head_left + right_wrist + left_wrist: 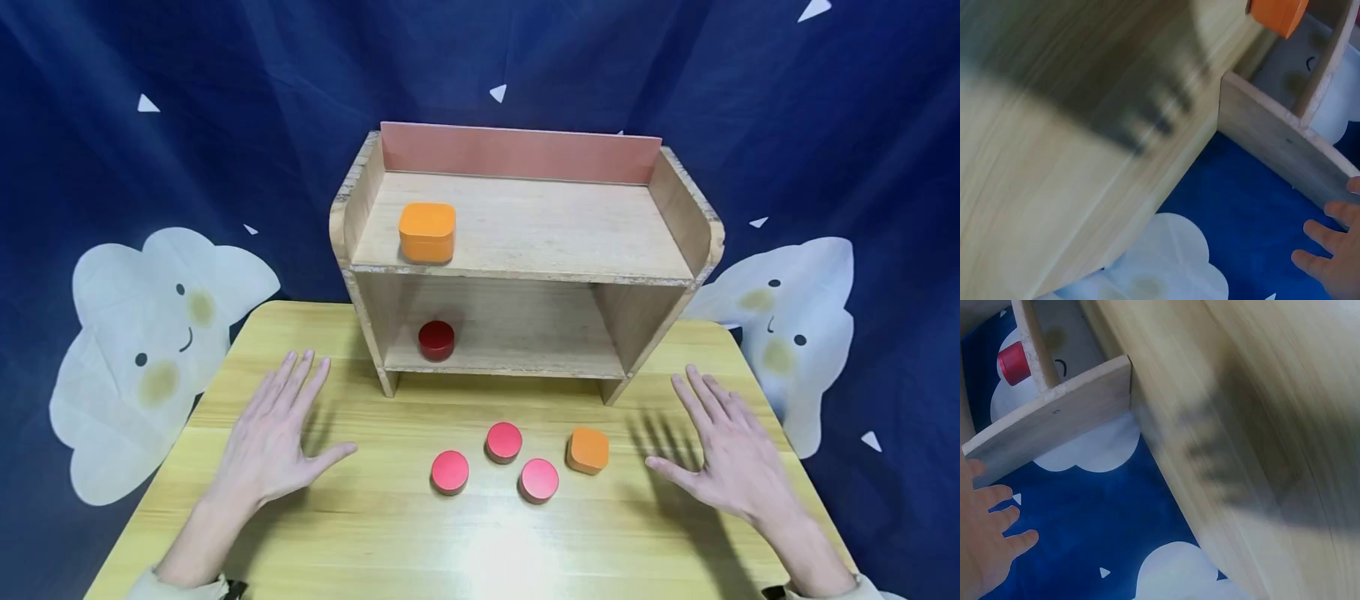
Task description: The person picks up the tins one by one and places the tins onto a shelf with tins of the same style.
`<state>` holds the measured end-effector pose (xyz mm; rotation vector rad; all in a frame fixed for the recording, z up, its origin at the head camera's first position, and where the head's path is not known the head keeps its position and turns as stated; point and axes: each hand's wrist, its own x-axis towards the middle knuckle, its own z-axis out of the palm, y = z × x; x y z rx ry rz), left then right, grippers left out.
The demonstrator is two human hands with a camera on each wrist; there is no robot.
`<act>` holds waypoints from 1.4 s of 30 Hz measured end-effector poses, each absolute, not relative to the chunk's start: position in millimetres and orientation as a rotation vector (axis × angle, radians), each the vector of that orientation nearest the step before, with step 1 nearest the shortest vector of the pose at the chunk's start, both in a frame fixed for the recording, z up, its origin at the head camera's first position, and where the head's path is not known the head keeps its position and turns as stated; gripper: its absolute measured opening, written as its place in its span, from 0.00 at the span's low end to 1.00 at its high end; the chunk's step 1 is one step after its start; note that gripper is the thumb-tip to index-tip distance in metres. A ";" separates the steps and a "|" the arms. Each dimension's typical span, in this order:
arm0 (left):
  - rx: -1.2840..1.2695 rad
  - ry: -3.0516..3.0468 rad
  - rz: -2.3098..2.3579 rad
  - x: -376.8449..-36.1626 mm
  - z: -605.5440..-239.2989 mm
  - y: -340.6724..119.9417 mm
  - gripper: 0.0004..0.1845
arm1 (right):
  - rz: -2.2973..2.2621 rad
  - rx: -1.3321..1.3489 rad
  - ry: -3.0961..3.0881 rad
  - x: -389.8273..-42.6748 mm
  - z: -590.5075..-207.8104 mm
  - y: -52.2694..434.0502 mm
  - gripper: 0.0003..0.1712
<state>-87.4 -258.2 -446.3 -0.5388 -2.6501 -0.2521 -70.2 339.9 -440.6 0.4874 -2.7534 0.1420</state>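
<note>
My left hand [273, 433] hovers palm down over the left of the wooden table [390, 542], fingers spread and holding nothing. My right hand [723, 450] hovers likewise on the right, its fingers [1325, 240] straight. Between the hands lie three red round tins [503, 441] [450, 472] [538, 480] and a small orange square tin [588, 450]. The orange one is nearest my right hand. Behind them stands a two-tier wooden shelf [525, 258]. A larger orange tin [427, 232] sits on its top board, a dark red round tin [437, 340] on its lower board.
A dark blue cloth with white cloud faces [150, 333] hangs behind and around the table. The shelf's side wall [1054, 419] and the red tin [1013, 362] show in the left wrist view. Table edges run close outside each hand.
</note>
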 end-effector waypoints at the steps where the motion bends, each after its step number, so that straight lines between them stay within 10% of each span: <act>1: -0.537 -2.646 -0.274 -87.9 -446.5 -257.2 0.62 | 0.147 0.495 -2.750 -69.5 -441.1 338.3 0.70; 42: -0.159 -2.224 -1.686 -137.7 -420.3 -204.4 0.37 | 0.702 0.653 -2.921 -75.0 -489.1 299.6 0.49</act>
